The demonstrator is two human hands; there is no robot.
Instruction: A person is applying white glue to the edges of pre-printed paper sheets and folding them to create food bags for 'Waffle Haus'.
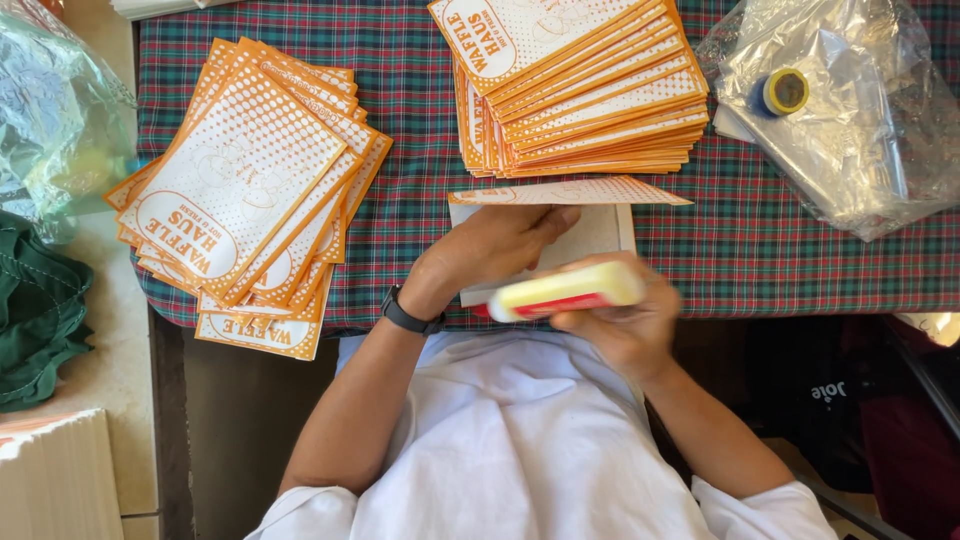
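The right hand [625, 325] is wrapped tight around a pale yellow glue stick with a red end [565, 291]. The stick lies sideways, just above the near edge of the table. Right behind it is a flat white paper bag with an orange dotted flap [600, 228], lying on the red and green checked cloth [410, 190]. The left hand [500, 245] rests on this bag with its fingers flat and close together, pressing it down. A black watch [408, 314] sits on the left wrist.

Behind the bag is a tall pile of orange and white paper bags [585, 85]. Another pile of the same bags [250, 195] is spread out on the left side of the cloth. On the right lies a crinkly clear plastic bag [850, 130] with a small blue and yellow roll [783, 92] inside it. A dark green cloth [35, 310] sits far to the left, off the table.
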